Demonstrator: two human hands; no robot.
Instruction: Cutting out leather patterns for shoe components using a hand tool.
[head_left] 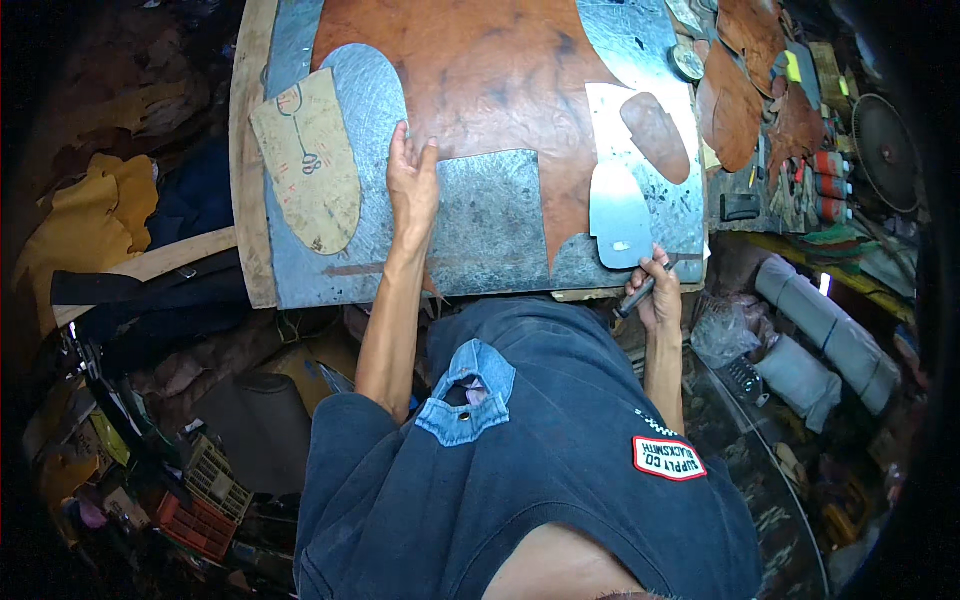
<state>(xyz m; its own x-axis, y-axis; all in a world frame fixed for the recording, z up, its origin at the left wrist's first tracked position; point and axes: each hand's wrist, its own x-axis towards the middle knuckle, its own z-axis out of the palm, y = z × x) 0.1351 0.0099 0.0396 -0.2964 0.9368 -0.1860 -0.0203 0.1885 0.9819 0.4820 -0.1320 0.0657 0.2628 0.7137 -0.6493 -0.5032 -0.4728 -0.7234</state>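
A large brown leather hide with curved cut-outs along its edges lies over the scratched metal worktop. My left hand rests at the hide's near left edge, fingers stretched out and thumb apart, holding nothing. At the near right edge of the worktop, my right hand is closed round a dark cylindrical tool; its tip is too small to make out. The fingertips of that hand meet the near end of a pale, rounded template. Beyond the template is a brown leather piece with a rounded outline.
A tan pattern with drawn marks lies at the worktop's left. Brown leather pieces and a round tin are at the right. Farther right stand red-and-dark cans and a fan. Crates sit low at the left.
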